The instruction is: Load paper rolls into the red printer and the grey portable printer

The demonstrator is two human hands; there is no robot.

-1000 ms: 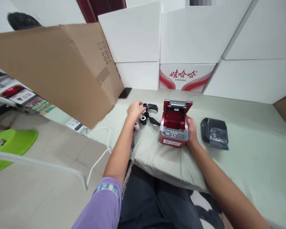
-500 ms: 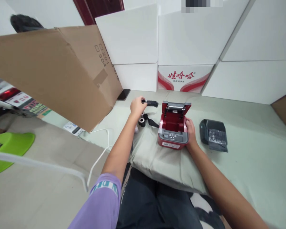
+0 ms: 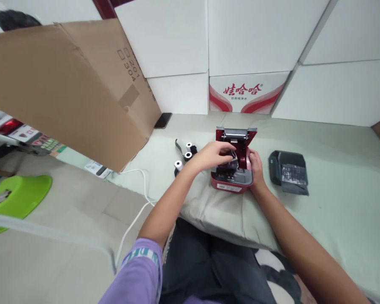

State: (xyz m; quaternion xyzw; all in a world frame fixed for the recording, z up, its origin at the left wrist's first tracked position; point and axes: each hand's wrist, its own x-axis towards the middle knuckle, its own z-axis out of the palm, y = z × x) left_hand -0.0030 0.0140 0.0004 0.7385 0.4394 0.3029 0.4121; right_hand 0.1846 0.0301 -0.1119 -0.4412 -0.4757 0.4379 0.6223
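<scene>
A red receipt printer (image 3: 230, 185) stands on the cushioned green surface, its lid (image 3: 236, 134) raised. My left hand (image 3: 213, 155) reaches over it from the left, fingers closed round a dark paper roll (image 3: 229, 164) in the roll compartment. Part of that roll is hidden by the hand. On the printer's right side, my right hand (image 3: 256, 166) is wrapped round the red body. Several small white-and-black rolls (image 3: 188, 156) lie left of the printer, one with a dark strip (image 3: 178, 145) near it.
A black device (image 3: 288, 171) rests to the right. At the back, white boxes (image 3: 248, 95) form a wall. A large brown cardboard box (image 3: 82, 93) leans in on the left, near a phone (image 3: 163, 120). A white cable (image 3: 145, 185) hangs over the left edge, above a green stool (image 3: 25, 194).
My left hand has moved right, carrying the roll from beside the printer into its open compartment. My right hand stays on the printer. The view has shifted slightly.
</scene>
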